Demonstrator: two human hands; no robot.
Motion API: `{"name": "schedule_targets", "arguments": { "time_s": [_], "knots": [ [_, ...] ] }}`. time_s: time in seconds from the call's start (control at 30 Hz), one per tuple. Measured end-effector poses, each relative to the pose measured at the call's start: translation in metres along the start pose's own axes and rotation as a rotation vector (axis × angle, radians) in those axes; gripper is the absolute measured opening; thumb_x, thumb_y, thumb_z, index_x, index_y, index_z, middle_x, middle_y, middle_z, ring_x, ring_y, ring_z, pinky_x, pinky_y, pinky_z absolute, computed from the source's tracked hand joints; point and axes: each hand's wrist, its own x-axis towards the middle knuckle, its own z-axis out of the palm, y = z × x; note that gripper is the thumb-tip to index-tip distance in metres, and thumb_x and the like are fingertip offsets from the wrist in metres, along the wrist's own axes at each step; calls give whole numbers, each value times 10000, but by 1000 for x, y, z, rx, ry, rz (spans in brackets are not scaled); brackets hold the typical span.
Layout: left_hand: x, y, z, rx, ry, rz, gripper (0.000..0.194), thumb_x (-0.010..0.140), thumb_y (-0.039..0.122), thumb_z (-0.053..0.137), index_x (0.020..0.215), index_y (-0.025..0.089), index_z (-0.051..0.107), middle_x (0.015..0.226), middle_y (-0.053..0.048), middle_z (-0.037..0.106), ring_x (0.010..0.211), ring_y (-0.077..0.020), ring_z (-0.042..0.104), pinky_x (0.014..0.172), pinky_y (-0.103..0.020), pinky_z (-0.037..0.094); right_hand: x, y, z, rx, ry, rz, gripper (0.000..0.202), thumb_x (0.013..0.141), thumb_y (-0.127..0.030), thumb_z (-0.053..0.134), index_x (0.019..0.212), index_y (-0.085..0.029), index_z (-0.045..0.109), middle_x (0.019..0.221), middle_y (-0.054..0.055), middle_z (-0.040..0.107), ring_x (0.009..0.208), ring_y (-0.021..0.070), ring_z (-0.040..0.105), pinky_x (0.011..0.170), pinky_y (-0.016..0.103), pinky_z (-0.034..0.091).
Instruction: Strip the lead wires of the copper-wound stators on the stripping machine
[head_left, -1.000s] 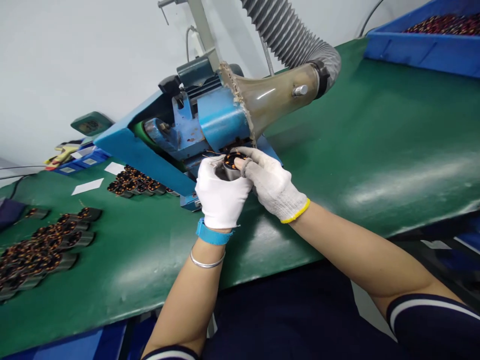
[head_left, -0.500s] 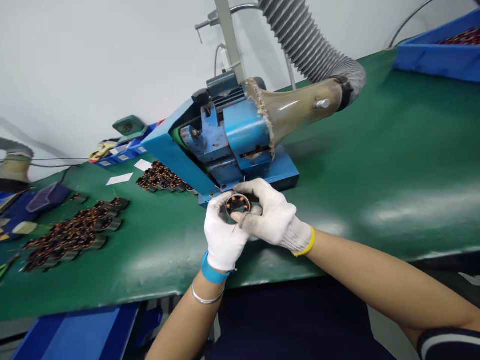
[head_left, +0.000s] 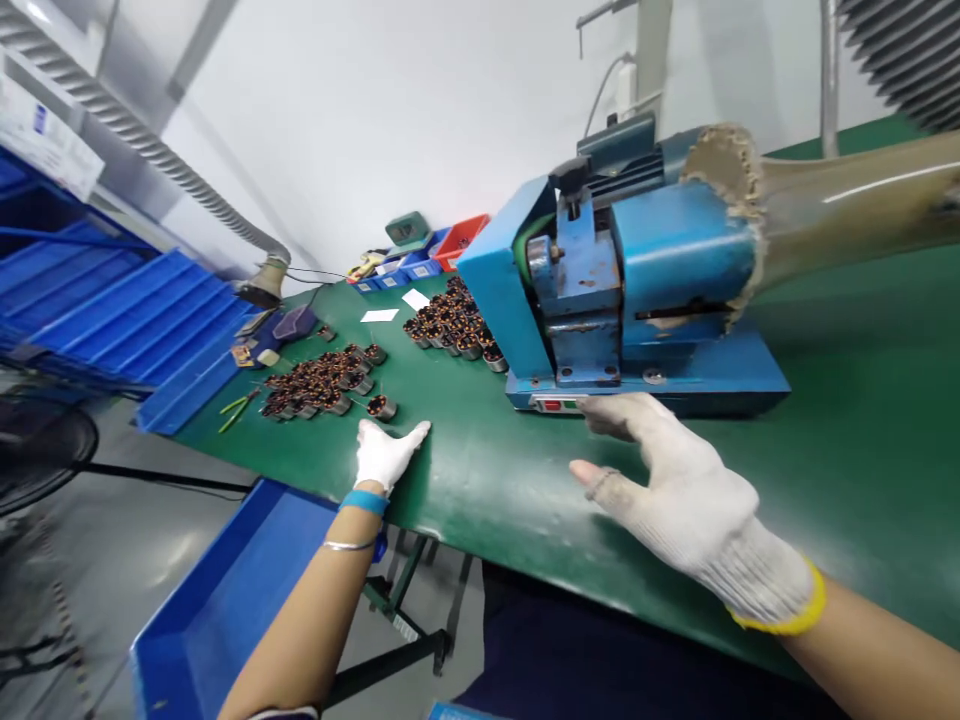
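- Two gloved hands are in view, well apart. Nearest is the right hand (head_left: 664, 490), thumb and forefinger spread wide, nothing between them; the thumb's tip is bare of glove.
- Risk: the right forefinger overlaps the machine base beside the red and green switches (head_left: 553, 405). Contact cannot be confirmed; a stray press there could start or stop the machine unintentionally.
- The left hand (head_left: 385, 455) is low over the green table (head_left: 495, 490), thumb held wide of the fingers, no part seen in its grasp.
- Just beyond the left fingertips is a lone wound core (head_left: 382, 407); whether they touch it cannot be told.
- Risk: a careless brush could tip the lone core or bend its thin lead, the glove's cloth being liable to snag wire.
- Condition of the lone core: short grey metal cylinder, apparently on end, dark inside with copper-orange windings, fine wire projecting. Winding damage cannot be judged at this size.
- Behind it, a close-packed group of similar cores (head_left: 319, 385), with green-handled pliers (head_left: 236, 410) alongside. A clumsy reach could disturb the group's edge.
- Farther right, the blue machine (head_left: 675, 250); a second group of cores (head_left: 450, 322) is partly hidden by its guard.
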Motion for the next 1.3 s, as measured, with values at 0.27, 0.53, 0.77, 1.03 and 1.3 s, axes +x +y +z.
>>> {"name": "schedule_targets", "arguments": {
  "time_s": [0.27,0.53,0.77,1.03,1.3],
  "knots": [
    [67,63,47,-215,44,162,813,824,405,636,1507,167,267,1569,-139,340,1419,-264,394,1175,-346,330,-3,11,21,-191,-130,38,386,830,-418,559,1154,-218,622,1114,87,669,927,243,703,745,384,586],
    [136,95,59,-368,133,171,400,898,358,605,1246,166,562,1348,-116,538,1203,-266,550,995,-516,480,-5,19,14,-368,-242,10,364,855,-390,541,1190,-262,605,1182,52,660,1004,231,692,797,366,581],
    [78,79,48,-603,165,156,346,859,268,656,1152,113,555,1129,-112,635,1024,-205,640,903,-415,548,-5,19,17,-265,-332,48,391,856,-386,550,1209,-227,610,1206,78,648,1060,261,659,862,421,550],
    [-95,84,24,-963,-124,585,639,580,306,868,1122,164,562,1059,-97,693,991,-227,702,915,-375,571,-3,5,18,153,-209,162,445,804,-369,653,1191,-149,637,1185,111,642,1078,234,633,940,389,518],
    [-132,142,13,-609,-33,965,479,594,354,836,1001,195,641,971,-38,723,891,-195,709,843,-318,577,25,27,-11,588,246,258,128,806,-248,567,739,-165,639,682,-5,619,668,119,602,688,276,527]
  ]
}}
